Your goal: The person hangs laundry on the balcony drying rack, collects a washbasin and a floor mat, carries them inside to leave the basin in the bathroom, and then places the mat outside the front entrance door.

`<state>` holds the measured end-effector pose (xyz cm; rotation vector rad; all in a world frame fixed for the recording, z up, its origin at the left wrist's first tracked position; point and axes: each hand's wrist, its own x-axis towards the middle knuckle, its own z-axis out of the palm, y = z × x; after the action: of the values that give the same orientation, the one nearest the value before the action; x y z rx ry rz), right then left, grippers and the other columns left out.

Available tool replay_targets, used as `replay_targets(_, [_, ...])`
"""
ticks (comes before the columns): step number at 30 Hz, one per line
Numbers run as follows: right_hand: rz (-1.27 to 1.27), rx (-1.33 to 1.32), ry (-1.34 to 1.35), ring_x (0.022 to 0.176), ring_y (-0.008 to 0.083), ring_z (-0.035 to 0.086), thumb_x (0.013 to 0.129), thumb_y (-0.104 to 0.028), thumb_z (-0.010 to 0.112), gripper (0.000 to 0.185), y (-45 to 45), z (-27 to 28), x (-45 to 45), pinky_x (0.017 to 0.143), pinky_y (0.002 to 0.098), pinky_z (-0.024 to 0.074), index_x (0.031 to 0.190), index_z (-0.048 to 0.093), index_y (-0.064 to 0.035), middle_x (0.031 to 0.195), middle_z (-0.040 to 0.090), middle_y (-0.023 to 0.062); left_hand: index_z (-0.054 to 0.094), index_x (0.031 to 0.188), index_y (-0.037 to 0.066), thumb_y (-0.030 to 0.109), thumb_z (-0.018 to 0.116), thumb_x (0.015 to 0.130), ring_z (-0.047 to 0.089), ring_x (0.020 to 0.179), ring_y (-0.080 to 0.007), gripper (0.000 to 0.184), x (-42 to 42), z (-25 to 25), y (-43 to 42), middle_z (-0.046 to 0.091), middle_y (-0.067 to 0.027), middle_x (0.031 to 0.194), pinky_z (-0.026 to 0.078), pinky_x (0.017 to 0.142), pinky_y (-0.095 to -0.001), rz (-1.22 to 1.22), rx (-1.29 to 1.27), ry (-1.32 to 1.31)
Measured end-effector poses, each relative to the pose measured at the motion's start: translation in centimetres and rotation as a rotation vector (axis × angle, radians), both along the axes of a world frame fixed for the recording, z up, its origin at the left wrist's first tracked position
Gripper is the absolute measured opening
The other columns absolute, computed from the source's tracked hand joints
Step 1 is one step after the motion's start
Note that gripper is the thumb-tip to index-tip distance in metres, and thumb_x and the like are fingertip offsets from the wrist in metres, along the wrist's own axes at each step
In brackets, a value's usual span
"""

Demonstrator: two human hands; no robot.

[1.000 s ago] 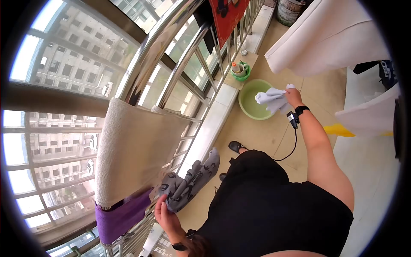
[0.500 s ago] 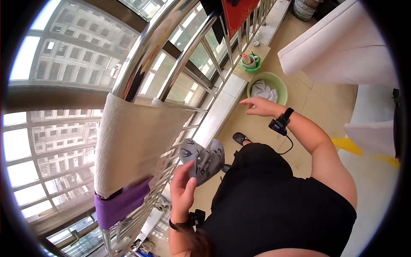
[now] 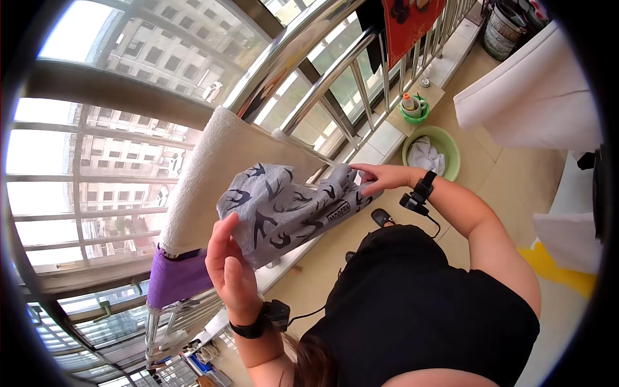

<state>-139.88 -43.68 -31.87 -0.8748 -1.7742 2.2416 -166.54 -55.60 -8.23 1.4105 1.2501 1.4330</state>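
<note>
A grey cloth (image 3: 284, 209) with dark antler-like prints and a small "MODERN" label stretches between my two hands. My left hand (image 3: 231, 271) is at its lower left end, the fingers bent round the cloth's edge. At the upper right end, my right hand (image 3: 385, 177) has thumb and fingers closed on the bunched part. Beyond my right hand, a light green basin (image 3: 452, 149) stands on the floor with a white cloth (image 3: 425, 157) lying in it.
A cream towel (image 3: 200, 187) and a purple cloth (image 3: 177, 280) hang over the metal railing (image 3: 348, 61) on the left. A green basket (image 3: 416, 116) with bottles sits on the ledge. White fabric (image 3: 532, 90) hangs at the right, near a patterned bucket (image 3: 503, 32).
The white cloth left my right hand and lies in the basin. My right hand came over to the grey cloth, which is now raised and spread wider between both hands. The view has shifted left.
</note>
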Motion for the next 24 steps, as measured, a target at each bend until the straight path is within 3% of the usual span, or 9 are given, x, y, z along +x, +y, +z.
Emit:
replay_targets(1, [0.064, 0.061, -0.058, 0.078, 0.0091, 0.052, 0.077, -0.026, 0.066, 0.079, -0.1, 0.7, -0.5, 0.066, 0.0224, 0.0411, 0.138, 0.02, -0.0069, 0.078, 0.055, 0.0016, 0.043, 0.119, -0.011, 0.038, 0.051, 0.085, 0.042, 0.114, -0.0218, 0.06, -0.3, -0.1, 0.1, 0.045, -0.0132, 0.121, 0.027, 0.099, -0.0328, -0.018, 0.007, -0.022])
replay_targets(4, [0.167, 0.104, -0.002, 0.068, 0.0071, 0.048, 0.078, -0.023, 0.063, 0.051, -0.1, -1.1, -1.2, 0.061, 0.0213, 0.0385, 0.122, 0.043, -0.0046, 0.07, 0.052, -0.0011, 0.043, 0.119, -0.011, 0.037, 0.051, 0.085, 0.042, 0.114, -0.021, 0.059, -1.2, -0.7, 0.4, 0.045, -0.0127, 0.12, 0.027, 0.099, -0.0318, -0.025, 0.038, -0.055])
replay_targets(8, [0.085, 0.093, -0.102, 0.073, 0.007, 0.048, 0.083, -0.022, 0.057, 0.039, 1.1, -1.9, 0.8, 0.066, 0.021, 0.0399, 0.115, 0.045, -0.0043, 0.079, 0.053, -0.0016, 0.044, 0.12, -0.008, 0.034, 0.053, 0.085, 0.044, 0.106, -0.0154, 0.056, -1.5, -1.1, 0.9, 0.046, -0.0083, 0.117, 0.03, 0.093, -0.0261, -0.012, 0.009, -0.042])
replay_targets(10, [-0.211, -0.041, -0.018, 0.08, 0.0078, 0.049, 0.087, -0.019, 0.049, 0.03, 0.8, 0.1, 2.0, 0.07, 0.0221, 0.0408, 0.113, 0.044, -0.0053, 0.09, 0.052, -0.0002, 0.044, 0.122, -0.006, 0.03, 0.053, 0.084, 0.045, 0.099, -0.012, 0.053, -1.6, -1.3, 1.1, 0.047, -0.0059, 0.114, 0.032, 0.087, -0.0231, -0.002, -0.023, -0.023])
replay_targets(11, [-0.23, -0.151, 0.012, 0.095, 0.0114, 0.05, 0.09, -0.023, 0.045, 0.037, 0.6, 0.9, 2.5, 0.08, 0.0253, 0.0423, 0.121, 0.04, -0.0049, 0.108, 0.051, 0.004, 0.044, 0.122, -0.006, 0.029, 0.053, 0.084, 0.045, 0.096, -0.0112, 0.052, -1.3, -1.3, 1.4, 0.047, -0.0055, 0.113, 0.032, 0.085, -0.0224, -0.052, -0.046, -0.038])
replay_targets(12, [-0.23, -0.141, 0.008, 0.095, 0.0114, 0.05, 0.09, -0.023, 0.045, 0.037, 0.2, 0.7, 2.6, 0.08, 0.0253, 0.0423, 0.121, 0.04, -0.0049, 0.108, 0.051, 0.004, 0.044, 0.122, -0.006, 0.027, 0.053, 0.084, 0.045, 0.094, -0.0103, 0.051, -0.9, -1.3, 1.7, 0.047, -0.0052, 0.113, 0.033, 0.082, -0.0217, -0.101, -0.068, -0.053])
replay_targets(18, [0.004, -1.13, 0.311, 0.116, 0.0225, 0.044, 0.089, -0.056, 0.026, 0.068, -2.9, -2.6, 1.4, 0.1, 0.0347, 0.0325, 0.131, 0.035, -0.0027, 0.13, 0.043, 0.0117, 0.043, 0.123, -0.006, 0.022, 0.055, 0.082, 0.046, 0.105, -0.0171, 0.051, 0.9, -0.2, 3.3, 0.047, -0.0079, 0.113, 0.033, 0.091, -0.0278, -0.241, -0.013, -0.082])
replay_targets(22, [-0.011, -0.903, 0.135, 0.106, 0.0168, 0.051, 0.089, -0.044, 0.043, 0.056, -4.8, -2.8, 0.5, 0.093, 0.0303, 0.0395, 0.126, 0.042, -0.0015, 0.121, 0.051, 0.0101, 0.042, 0.123, -0.007, 0.018, 0.057, 0.08, 0.045, 0.108, -0.0184, 0.052, 1.2, 0.6, 3.7, 0.046, -0.0083, 0.113, 0.033, 0.093, -0.029, -0.276, -0.037, -0.229])
replay_targets(24, [0.256, -0.369, 0.042, 0.092, 0.0124, 0.055, 0.087, -0.028, 0.052, 0.042, -4.9, -2.4, 0.7, 0.084, 0.0258, 0.0438, 0.118, 0.05, -0.0004, 0.109, 0.058, 0.007, 0.043, 0.123, -0.006, 0.008, 0.06, 0.075, 0.045, 0.108, -0.018, 0.053, 1.1, 0.5, 3.9, 0.046, -0.0084, 0.113, 0.033, 0.093, -0.0287, -0.26, -0.044, -0.106])
